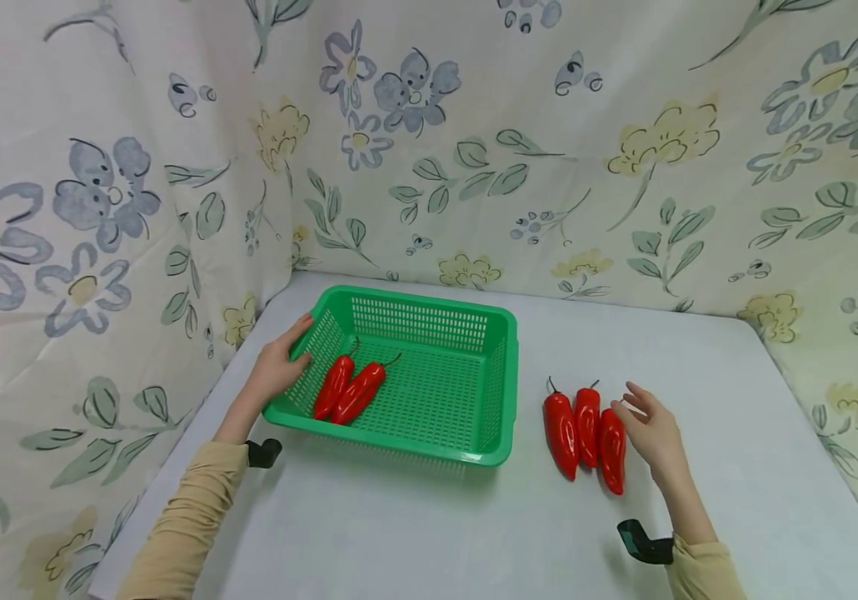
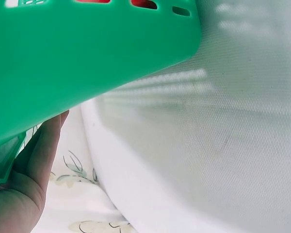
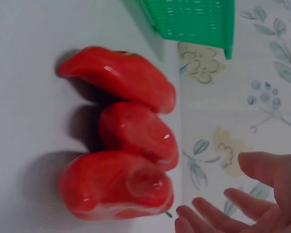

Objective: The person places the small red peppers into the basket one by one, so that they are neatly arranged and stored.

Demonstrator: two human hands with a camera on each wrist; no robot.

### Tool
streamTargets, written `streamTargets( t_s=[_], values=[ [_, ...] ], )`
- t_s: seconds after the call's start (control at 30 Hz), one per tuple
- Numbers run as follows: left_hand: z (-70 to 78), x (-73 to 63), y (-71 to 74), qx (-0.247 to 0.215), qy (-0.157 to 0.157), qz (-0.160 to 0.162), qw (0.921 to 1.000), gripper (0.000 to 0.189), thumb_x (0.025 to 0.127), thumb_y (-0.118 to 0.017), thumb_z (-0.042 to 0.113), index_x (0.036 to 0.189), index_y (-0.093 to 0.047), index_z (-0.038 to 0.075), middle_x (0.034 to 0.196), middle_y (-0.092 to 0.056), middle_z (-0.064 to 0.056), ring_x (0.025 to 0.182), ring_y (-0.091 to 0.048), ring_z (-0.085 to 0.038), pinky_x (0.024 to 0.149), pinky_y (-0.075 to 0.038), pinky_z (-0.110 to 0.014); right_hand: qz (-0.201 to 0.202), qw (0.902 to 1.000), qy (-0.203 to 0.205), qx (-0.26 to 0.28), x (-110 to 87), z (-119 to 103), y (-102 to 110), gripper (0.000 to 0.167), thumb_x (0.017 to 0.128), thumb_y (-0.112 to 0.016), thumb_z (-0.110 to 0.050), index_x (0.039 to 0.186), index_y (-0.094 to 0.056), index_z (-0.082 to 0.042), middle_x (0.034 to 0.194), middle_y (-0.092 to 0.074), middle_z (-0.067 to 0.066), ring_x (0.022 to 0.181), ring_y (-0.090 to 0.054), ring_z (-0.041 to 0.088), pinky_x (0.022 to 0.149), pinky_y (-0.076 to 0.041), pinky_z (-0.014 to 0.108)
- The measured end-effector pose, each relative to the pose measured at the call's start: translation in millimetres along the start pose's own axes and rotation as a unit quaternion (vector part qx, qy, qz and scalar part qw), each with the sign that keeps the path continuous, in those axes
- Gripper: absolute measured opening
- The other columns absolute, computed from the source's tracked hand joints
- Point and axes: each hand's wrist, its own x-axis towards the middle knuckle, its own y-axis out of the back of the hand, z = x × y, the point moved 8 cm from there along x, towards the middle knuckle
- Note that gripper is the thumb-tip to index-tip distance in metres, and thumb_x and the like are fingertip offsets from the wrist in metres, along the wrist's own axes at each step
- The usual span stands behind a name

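At its left end, a green plastic basket is held at the rim by my left hand. The left wrist view shows the fingers against the green basket wall. Inside lie two red peppers, side by side at the left. Three more red peppers lie in a row right of the basket: the left one, the middle one and the right one. My right hand hovers by the right pepper's stem end, thumb and fingers apart, gripping nothing.
A white table carries everything. Flowered cloth hangs behind the table and along its left side. Each wrist wears a small black mount below a tan sleeve.
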Motion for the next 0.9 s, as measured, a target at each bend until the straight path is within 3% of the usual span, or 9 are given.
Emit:
streamTargets(
  t_s=[0.13, 0.23, 0.67, 0.9],
  values=[
    [-0.1, 0.1, -0.5, -0.002, -0.001, -0.001, 1.0, 0.062, 0.09, -0.053, 0.001, 0.148, -0.033, 0.009, 0.157, -0.026, -0.005, 0.142, -0.027, -0.036, 0.111, -0.029, -0.055, -0.033, 0.9987, -0.035, -0.017, -29.2, -39.7, 5.4, 0.064, 0.097, -0.047, -0.039, 0.147, -0.03, -0.004, 0.142, -0.038, 0.032, 0.126, -0.042, 0.05, 0.088, -0.048, 0.058],
    [0.5, -0.2, -0.6, -0.003, -0.002, -0.001, 1.0, 0.062, 0.09, -0.053, 0.001, 0.148, -0.033, 0.009, 0.157, -0.026, -0.006, 0.142, -0.028, -0.036, 0.111, -0.029, -0.055, -0.055, 0.9965, -0.05, -0.036, -41.0, -53.4, 4.6, 0.059, 0.098, -0.046, -0.027, 0.146, -0.03, 0.002, 0.142, -0.035, 0.036, 0.126, -0.04, 0.052, 0.095, -0.043, 0.059],
    [1.6, -0.1, -0.1, -0.003, 0.002, -0.003, 1.0, 0.062, 0.09, -0.053, 0.001, 0.148, -0.033, 0.008, 0.157, -0.026, -0.007, 0.142, -0.027, -0.036, 0.111, -0.028, -0.055, -0.049, 0.9884, -0.029, -0.141, -42.4, -54.5, -4.1, 0.052, 0.093, -0.051, -0.018, 0.138, -0.038, 0.007, 0.128, -0.045, 0.04, 0.108, -0.051, 0.051, 0.082, -0.053, 0.054],
    [1.4, -0.7, -0.6, -0.006, 0.003, -0.005, 1.0, 0.062, 0.09, -0.053, 0.002, 0.148, -0.033, 0.008, 0.157, -0.026, -0.006, 0.142, -0.026, -0.035, 0.112, -0.027, -0.055, -0.026, 0.989, -0.029, -0.142, -43.7, -55.5, -2.8, 0.049, 0.092, -0.055, -0.017, 0.133, -0.042, 0.008, 0.123, -0.05, 0.039, 0.102, -0.055, 0.05, 0.075, -0.056, 0.051]
  ],
)
